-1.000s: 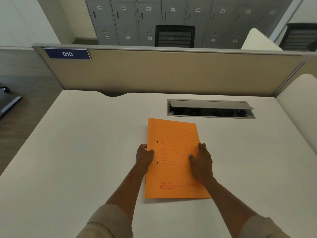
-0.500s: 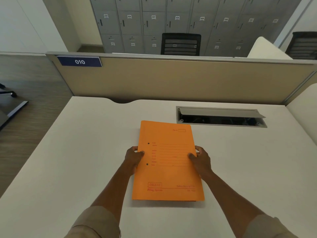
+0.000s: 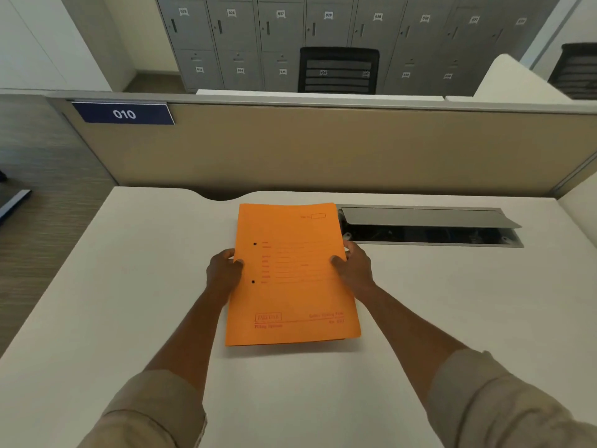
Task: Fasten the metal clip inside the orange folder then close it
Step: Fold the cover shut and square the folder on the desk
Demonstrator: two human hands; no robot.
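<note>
Closed orange folder (image 3: 292, 286) gripped by left hand (image 3: 224, 273) and right hand (image 3: 354, 266), partition sign (image 3: 123, 114) "010"

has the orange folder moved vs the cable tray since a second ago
Yes. The orange folder has moved away from the person: its far right corner now overlaps the cable tray, where before it lay short of it.

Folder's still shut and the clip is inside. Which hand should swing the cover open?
Probably the right hand. It grips the orange folder on the edge opposite the two punched holes, likely the free edge. The left hand holds the hole-side edge, likely the spine, so it can steady the folder.
</note>
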